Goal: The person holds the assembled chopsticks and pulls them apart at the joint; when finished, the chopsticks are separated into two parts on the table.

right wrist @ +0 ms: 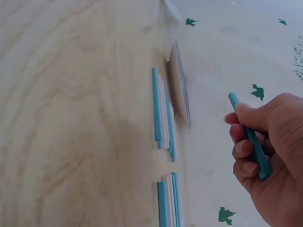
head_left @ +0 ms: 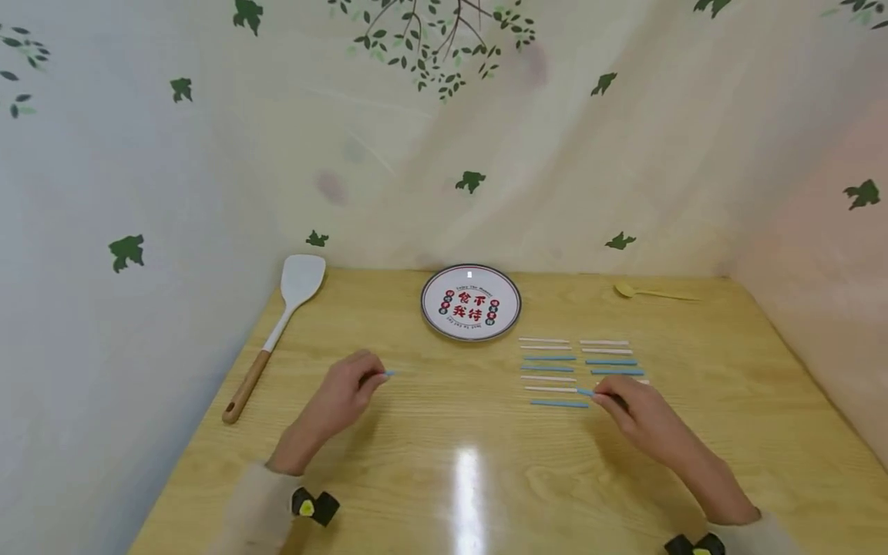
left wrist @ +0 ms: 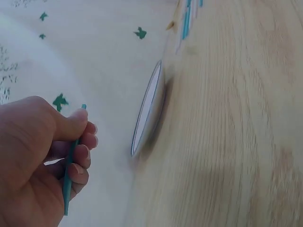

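Note:
My left hand [head_left: 345, 389] hovers above the table left of the middle and pinches a short blue stick [left wrist: 67, 191] between thumb and fingers. On the right, my right hand [head_left: 641, 412] holds another blue stick [right wrist: 259, 156]; its tip appears over the right end of the left column of sticks in the head view. That column mixes pale pinkish sticks [head_left: 548, 378] with blue sticks [head_left: 559, 404], lying roughly parallel. A second column beside it has pale sticks and blue sticks [head_left: 610, 362], its near end partly hidden by my right hand.
A white plate [head_left: 444, 279] with a dark rim and red lettering stands at the back middle. Along the left edge lies a white spatula [head_left: 302, 279] with a wooden handle. A small yellow spoon [head_left: 626, 290] is at the back right. Printed cloth surrounds the table [head_left: 430, 432].

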`<state>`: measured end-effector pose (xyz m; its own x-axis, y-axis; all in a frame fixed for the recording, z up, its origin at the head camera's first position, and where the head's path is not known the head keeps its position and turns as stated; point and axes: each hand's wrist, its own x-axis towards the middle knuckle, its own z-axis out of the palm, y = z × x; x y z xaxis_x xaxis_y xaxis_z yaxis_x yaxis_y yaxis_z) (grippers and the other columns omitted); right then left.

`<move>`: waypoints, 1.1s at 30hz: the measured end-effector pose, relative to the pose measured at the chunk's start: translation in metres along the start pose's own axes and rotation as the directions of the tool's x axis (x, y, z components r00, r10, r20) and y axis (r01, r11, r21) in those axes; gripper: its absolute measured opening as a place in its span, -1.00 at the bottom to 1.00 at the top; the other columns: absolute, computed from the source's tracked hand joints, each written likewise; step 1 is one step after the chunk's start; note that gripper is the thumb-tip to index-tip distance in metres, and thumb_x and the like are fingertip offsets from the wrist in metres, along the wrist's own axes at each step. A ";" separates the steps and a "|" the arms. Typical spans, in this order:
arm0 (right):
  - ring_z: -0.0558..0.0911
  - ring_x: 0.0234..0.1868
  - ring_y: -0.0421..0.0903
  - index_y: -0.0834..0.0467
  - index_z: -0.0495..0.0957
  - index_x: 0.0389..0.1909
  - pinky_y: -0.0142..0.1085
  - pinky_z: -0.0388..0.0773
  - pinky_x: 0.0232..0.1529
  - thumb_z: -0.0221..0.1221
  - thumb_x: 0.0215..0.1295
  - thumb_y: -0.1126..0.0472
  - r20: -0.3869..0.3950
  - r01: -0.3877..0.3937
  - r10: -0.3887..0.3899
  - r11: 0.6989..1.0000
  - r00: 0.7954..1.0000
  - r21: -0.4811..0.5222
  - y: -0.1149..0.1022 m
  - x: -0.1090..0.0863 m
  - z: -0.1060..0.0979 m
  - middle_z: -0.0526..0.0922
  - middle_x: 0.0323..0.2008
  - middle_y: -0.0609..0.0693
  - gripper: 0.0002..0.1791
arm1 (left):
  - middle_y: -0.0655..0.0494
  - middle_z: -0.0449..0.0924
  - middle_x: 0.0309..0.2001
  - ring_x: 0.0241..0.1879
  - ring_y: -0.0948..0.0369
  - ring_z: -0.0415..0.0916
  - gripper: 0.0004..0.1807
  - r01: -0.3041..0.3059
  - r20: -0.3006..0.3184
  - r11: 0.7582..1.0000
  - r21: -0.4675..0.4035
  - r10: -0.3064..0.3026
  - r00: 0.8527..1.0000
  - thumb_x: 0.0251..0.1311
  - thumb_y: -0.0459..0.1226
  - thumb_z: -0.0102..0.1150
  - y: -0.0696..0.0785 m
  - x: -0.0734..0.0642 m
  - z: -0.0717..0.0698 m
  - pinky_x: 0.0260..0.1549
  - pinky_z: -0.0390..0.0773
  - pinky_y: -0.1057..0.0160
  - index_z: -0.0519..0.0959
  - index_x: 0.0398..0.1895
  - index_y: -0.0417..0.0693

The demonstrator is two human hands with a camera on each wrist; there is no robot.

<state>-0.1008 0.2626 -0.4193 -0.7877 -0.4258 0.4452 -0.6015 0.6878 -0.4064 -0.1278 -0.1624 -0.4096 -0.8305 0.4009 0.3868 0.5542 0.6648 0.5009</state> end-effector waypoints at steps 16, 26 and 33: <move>0.51 -0.32 -0.48 0.04 0.63 -0.30 -0.52 0.47 -0.35 0.28 0.19 0.30 0.031 -0.284 0.283 0.958 0.959 0.027 0.038 -0.045 -0.017 0.64 -0.35 -0.16 -0.89 | 0.12 0.39 -0.25 -0.28 0.30 0.37 -0.80 -0.083 0.285 0.996 0.035 0.069 0.956 0.33 -0.38 0.02 0.074 0.030 0.092 -0.20 0.49 0.40 0.60 -0.07 -0.14; 0.48 -0.36 -0.47 0.04 0.63 -0.35 -0.46 0.46 -0.39 0.33 0.10 0.34 0.087 -0.302 0.297 0.951 0.951 0.059 0.054 -0.057 -0.020 0.65 -0.39 -0.14 -0.85 | 0.16 0.46 -0.23 -0.18 0.25 0.44 -0.86 -0.148 0.218 0.989 0.020 0.140 0.966 0.34 -0.35 0.03 0.117 0.048 0.156 -0.07 0.45 0.40 0.56 -0.14 -0.04; 0.46 -0.38 -0.46 -0.01 0.63 -0.38 -0.41 0.45 -0.37 0.35 0.10 0.26 0.114 -0.360 0.355 0.933 0.928 0.026 0.061 -0.061 -0.017 0.63 -0.40 -0.20 -0.88 | 0.18 0.43 -0.34 -0.32 0.27 0.41 -0.85 -0.197 0.123 0.965 0.171 0.177 0.976 0.22 -0.37 0.12 0.138 0.057 0.186 -0.22 0.43 0.45 0.64 -0.25 0.03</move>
<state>-0.0869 0.3411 -0.4579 -0.9596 -0.2183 0.1777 -0.2810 0.7793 -0.5602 -0.1093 0.0694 -0.4625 -0.7195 0.5868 0.3715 0.6889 0.6706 0.2752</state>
